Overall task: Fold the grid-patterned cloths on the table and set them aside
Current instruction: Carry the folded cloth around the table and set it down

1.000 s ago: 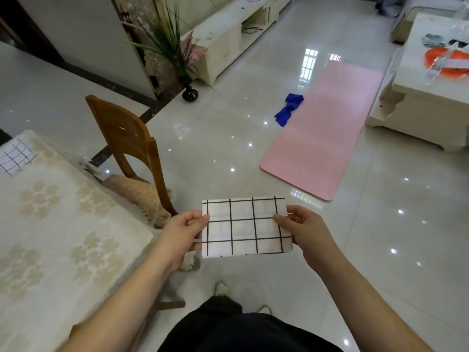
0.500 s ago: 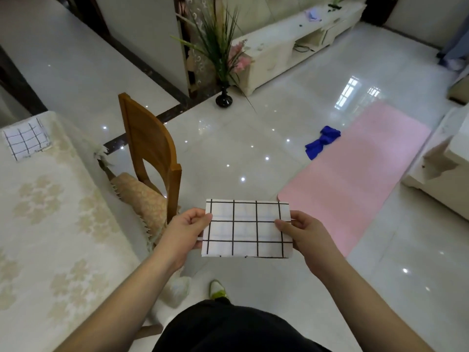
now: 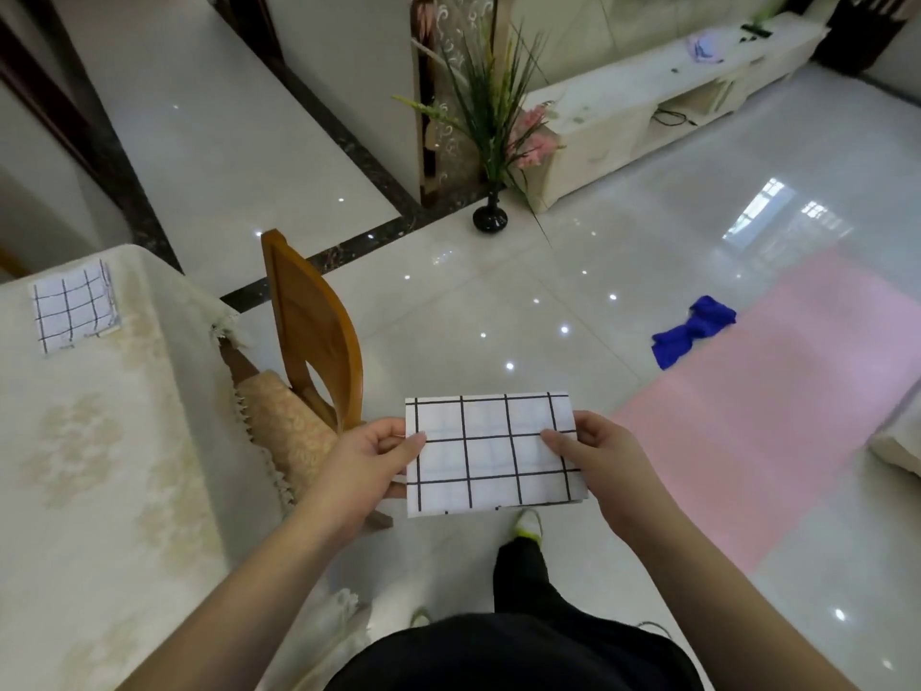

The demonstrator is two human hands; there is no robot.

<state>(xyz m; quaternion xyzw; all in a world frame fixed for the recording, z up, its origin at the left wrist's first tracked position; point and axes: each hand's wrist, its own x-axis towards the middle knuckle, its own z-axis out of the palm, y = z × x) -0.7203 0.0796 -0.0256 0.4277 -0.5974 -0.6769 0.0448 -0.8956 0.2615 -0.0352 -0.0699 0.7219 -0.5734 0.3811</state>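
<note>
The grid-patterned cloth (image 3: 491, 451) looks like thin, matt woven fabric, white with black lines, its layered edges showing at the lower right corner. Left of it, the chair (image 3: 311, 336) has a smooth, lightly glossy wooden back and a seat cushion (image 3: 284, 416) of patterned beige textile with a fringed trim. Further left of the chair, the table (image 3: 99, 466) is covered in a cream damask-like tablecloth (soft sheen, woven floral figures), and a second folded grid cloth (image 3: 72, 309) lies on it, equally matt. Beyond the chair the floor (image 3: 498, 316) is highly polished tile, mirror-glossy. Right of the chair lie a matt pink mat (image 3: 777, 421) and a blue rag (image 3: 692, 331), soft-looking.
</note>
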